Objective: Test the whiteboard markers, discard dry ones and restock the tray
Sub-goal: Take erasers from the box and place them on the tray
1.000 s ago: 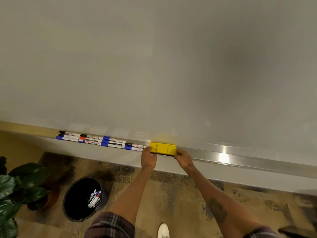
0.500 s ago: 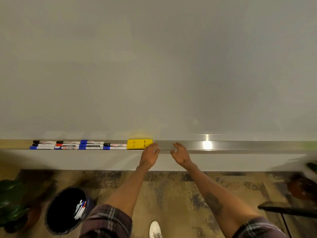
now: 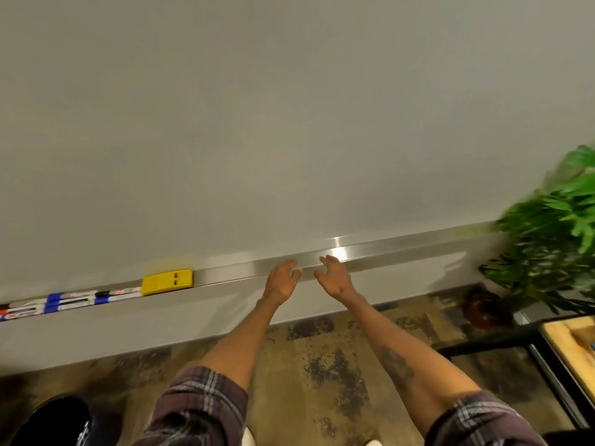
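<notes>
A blank whiteboard (image 3: 289,123) fills the upper view, with a long metal tray (image 3: 402,247) along its lower edge. Several markers (image 3: 67,300) with blue, black and red caps lie in a row at the tray's left end. A yellow eraser (image 3: 167,281) sits just right of them. My left hand (image 3: 281,283) and my right hand (image 3: 333,276) hover side by side in front of a bare stretch of tray, right of the eraser. Both have loose, slightly curled fingers and hold nothing.
A black bin (image 3: 54,423) with a few markers inside stands on the floor at the lower left. A potted green plant (image 3: 553,239) stands at the right. A dark-framed table with a wooden top (image 3: 566,342) juts in at the lower right.
Both hands let go of the yellow eraser and moved right along the tray. The view swung right, bringing the plant and table into sight.
</notes>
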